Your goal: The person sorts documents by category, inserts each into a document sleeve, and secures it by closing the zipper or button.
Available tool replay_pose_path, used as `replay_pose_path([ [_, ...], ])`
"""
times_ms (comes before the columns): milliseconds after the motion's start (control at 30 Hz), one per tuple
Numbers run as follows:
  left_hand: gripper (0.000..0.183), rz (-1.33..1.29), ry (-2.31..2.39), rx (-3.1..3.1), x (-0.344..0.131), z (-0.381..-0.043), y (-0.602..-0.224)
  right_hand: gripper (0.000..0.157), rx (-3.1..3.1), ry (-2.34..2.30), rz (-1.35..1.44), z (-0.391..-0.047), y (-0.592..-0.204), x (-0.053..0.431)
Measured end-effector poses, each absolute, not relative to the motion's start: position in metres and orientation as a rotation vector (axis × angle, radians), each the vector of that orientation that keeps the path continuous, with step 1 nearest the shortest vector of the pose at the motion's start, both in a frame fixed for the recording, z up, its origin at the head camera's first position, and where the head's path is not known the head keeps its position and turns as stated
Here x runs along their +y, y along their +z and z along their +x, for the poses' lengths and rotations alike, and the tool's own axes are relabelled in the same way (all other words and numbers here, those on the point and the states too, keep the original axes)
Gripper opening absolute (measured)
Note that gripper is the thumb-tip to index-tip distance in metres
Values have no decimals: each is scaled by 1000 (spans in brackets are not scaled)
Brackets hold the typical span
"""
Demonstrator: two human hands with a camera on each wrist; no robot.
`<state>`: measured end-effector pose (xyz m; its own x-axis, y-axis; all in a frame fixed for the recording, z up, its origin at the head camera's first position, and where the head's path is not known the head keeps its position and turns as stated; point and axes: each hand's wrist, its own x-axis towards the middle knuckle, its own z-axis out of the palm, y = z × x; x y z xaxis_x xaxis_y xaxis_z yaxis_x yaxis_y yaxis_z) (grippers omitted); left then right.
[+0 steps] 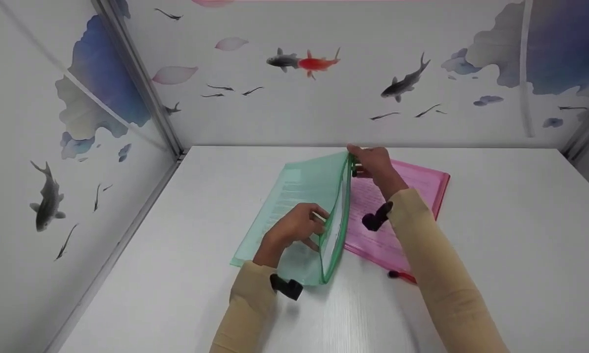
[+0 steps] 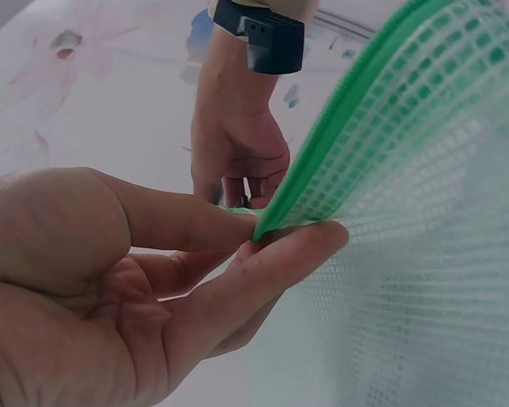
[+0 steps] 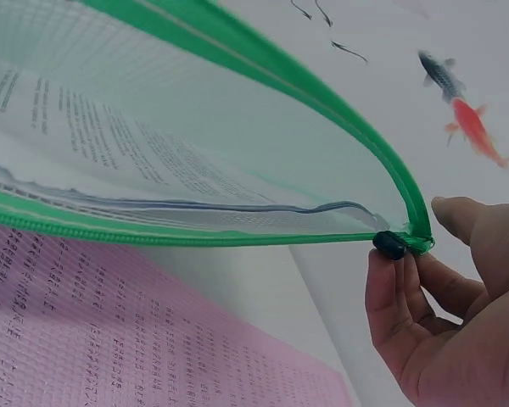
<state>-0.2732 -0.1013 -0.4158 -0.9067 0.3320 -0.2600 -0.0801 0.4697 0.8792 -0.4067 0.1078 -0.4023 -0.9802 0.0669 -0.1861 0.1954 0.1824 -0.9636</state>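
A green mesh zipper folder (image 1: 306,184) is tilted up along its right edge, its zipped mouth spread apart. Printed papers (image 3: 110,161) show inside it in the right wrist view. My left hand (image 1: 296,225) pinches the near lip of the mouth between thumb and fingers; the left wrist view shows the green zipper edge (image 2: 322,144) rising from the fingers. At the folder's far top corner, my right hand (image 1: 376,164) grips the zipper's end, beside a dark zipper slider (image 3: 388,245).
A pink zipper folder (image 1: 387,215) with printed sheets lies flat on the white table (image 1: 176,245), partly under the green folder and the right arm. Its red zipper edge faces right, with a dark-tipped red tab (image 1: 403,276) near the front. Patterned walls (image 1: 323,108) stand behind and left.
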Motion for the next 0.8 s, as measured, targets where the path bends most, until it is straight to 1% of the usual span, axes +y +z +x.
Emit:
replay_pose_path([
  [333, 24, 268, 1314, 2360, -88, -268, -421, 52, 2276, -1937, 345, -407, -396, 113],
  [567, 20, 248, 1232, 2421, -80, -265, -425, 41, 2250, -1896, 369, -406, -389, 114],
  [800, 18, 210, 1180, 2470, -69, -264, -431, 40, 2226, -1915, 323, -405, -387, 114],
])
